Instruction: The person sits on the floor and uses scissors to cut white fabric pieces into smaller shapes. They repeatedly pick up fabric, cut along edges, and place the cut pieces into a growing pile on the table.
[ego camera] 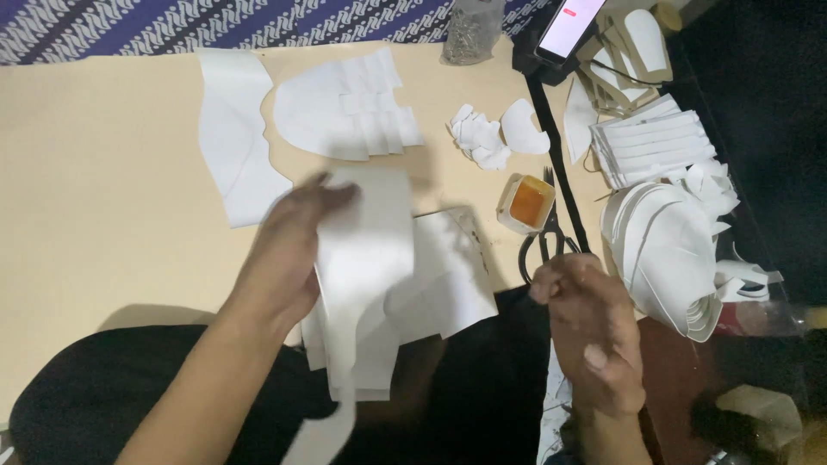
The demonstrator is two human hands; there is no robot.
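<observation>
- The left hand (289,250) gripped a blurred white cut sheet of stiff material (366,258), lifted just above a stack of similar white pieces (448,275) at the near edge of the beige table (103,198).
- The right hand (590,331) was loosely curled; whether it pinched anything could not be told.
- Black scissors (544,245) lay just beyond it, beside a small tub of orange glue (527,203).

Cream-coloured table (103,172), patterned blue cloth (172,26) along far edge. On it: white cut pieces (233,138), fanned white stack (345,108), small white scraps (482,138), small container of orange glue (527,203), black scissors (543,245), curved white pieces stacked at right (668,245), clear jar (472,30).
</observation>
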